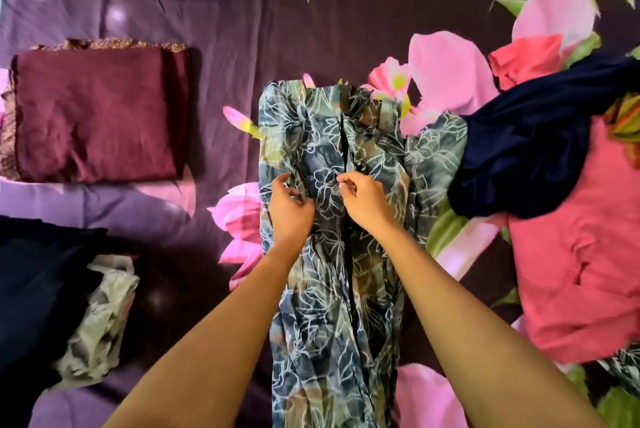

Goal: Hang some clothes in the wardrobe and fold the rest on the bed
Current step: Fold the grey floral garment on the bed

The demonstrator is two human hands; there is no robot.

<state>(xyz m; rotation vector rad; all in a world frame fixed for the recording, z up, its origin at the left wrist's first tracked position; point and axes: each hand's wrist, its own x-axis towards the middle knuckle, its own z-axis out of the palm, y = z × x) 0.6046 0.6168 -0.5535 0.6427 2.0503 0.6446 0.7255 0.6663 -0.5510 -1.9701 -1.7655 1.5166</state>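
A blue-grey garment with a white leaf print [329, 289] lies lengthwise down the middle of the bed, folded into a long strip with a dark gap along its centre. My left hand [289, 208] pinches the fabric near the strip's left edge. My right hand [365, 201] pinches it just right of the centre gap. Both hands grip about a third of the way down from the garment's far end. One sleeve [436, 147] sticks out to the right.
The bed has a purple sheet with big pink flowers [225, 29]. A folded maroon cloth [97, 116] lies at the left. A dark navy garment [540, 140] and a coral-pink one [581, 261] lie at the right. Dark cloth and a pale printed piece [100, 320] sit at lower left.
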